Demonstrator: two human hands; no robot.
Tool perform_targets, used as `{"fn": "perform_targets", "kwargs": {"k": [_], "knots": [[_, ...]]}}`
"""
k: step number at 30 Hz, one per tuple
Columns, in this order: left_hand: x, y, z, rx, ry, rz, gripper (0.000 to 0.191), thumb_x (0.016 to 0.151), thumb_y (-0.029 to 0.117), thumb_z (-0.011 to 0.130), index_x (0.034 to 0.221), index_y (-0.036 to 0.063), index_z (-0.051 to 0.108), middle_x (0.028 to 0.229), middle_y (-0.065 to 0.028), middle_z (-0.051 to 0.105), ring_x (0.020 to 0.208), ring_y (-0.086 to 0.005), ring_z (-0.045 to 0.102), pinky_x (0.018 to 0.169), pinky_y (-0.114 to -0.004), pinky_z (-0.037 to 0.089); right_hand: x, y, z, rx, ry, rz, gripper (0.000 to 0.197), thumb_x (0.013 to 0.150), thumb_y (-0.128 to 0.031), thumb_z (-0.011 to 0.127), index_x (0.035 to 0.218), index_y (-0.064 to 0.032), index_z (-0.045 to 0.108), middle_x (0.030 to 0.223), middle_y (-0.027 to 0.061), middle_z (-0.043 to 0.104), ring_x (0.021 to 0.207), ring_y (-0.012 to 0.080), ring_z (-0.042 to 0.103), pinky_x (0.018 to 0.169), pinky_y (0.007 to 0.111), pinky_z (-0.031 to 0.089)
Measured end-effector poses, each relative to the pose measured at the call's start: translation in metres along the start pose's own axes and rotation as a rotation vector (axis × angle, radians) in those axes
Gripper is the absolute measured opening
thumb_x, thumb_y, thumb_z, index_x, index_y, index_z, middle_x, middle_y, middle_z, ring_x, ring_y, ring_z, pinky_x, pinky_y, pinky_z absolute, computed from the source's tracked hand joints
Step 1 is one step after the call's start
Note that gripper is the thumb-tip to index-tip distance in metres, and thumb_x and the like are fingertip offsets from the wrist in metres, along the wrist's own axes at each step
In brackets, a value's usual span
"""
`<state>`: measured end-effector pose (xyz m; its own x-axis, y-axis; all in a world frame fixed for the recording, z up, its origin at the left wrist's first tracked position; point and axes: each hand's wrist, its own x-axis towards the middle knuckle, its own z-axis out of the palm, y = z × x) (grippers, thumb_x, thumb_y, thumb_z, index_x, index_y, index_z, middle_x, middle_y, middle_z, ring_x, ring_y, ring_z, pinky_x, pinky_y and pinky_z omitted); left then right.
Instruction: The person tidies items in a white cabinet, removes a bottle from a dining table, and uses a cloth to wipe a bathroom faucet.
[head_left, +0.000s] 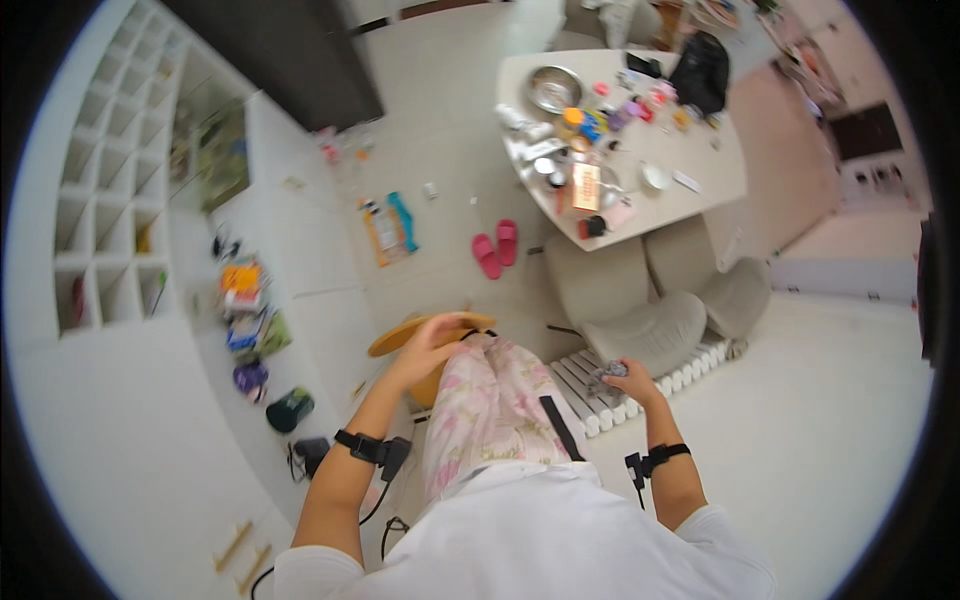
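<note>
My right hand (637, 382) is closed around a crumpled grey cloth (604, 379), held above a white column radiator (585, 388) beside a beige chair. In front of my left thigh is my left hand (433, 349), empty, with its thumb apart from the fingers. It overlaps the yellow-orange top of a piece of furniture (394, 339), perhaps a stool; whether it touches that top I cannot tell. The fingertips are blurred. Each forearm wears a black strap with a small device and a cable.
Ahead right stands a white table (652, 217) bearing a metal basin (555, 88), bottles and a box. Beige chairs (600, 277) are against it. Pink slippers (486, 256) and packages (388, 229) lie on the floor. Along the left, a white cabinet (300, 247) holds several items.
</note>
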<state>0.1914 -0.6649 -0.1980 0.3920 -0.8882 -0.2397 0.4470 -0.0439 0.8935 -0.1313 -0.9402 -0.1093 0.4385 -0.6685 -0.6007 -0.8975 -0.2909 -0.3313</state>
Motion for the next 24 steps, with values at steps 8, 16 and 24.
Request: {"fn": "perform_targets", "kwargs": {"k": [8,16,24], "knots": [[0.169,-0.215,-0.002,1.173,-0.122,-0.442,0.071,0.063,0.023,0.072,0.124,0.0072,0.038,0.128,-0.0184,0.034,0.122,-0.0327,0.029,0.1,-0.043,0.026,0.181,0.145,-0.017,0.002,0.429,0.203,0.047,0.072,-0.035,0.066,0.101,0.0002,0.052,0.091,0.0229,0.059,0.087,0.0361,0.056,0.075,0.039,0.043],[0.402,-0.344,0.036,1.374,-0.351,-0.298,0.058,0.063,0.021,0.068,0.116,0.0117,0.049,0.118,-0.0115,0.047,0.11,-0.0295,0.043,0.091,-0.041,0.035,0.387,0.316,0.011,-0.046,0.479,0.107,0.053,0.068,-0.025,0.07,0.107,0.0012,0.046,0.1,0.0237,0.053,0.093,0.0393,0.051,0.078,0.041,0.042],[0.505,-0.457,0.075,1.234,-0.463,-0.11,0.029,0.065,0.021,0.062,0.093,0.0106,0.061,0.087,-0.0091,0.06,0.084,-0.0286,0.057,0.071,-0.037,0.047,0.512,0.477,0.037,-0.107,0.735,0.024,0.044,0.075,-0.02,0.063,0.108,0.0022,0.043,0.099,0.0233,0.051,0.093,0.0397,0.049,0.079,0.041,0.04]]}}
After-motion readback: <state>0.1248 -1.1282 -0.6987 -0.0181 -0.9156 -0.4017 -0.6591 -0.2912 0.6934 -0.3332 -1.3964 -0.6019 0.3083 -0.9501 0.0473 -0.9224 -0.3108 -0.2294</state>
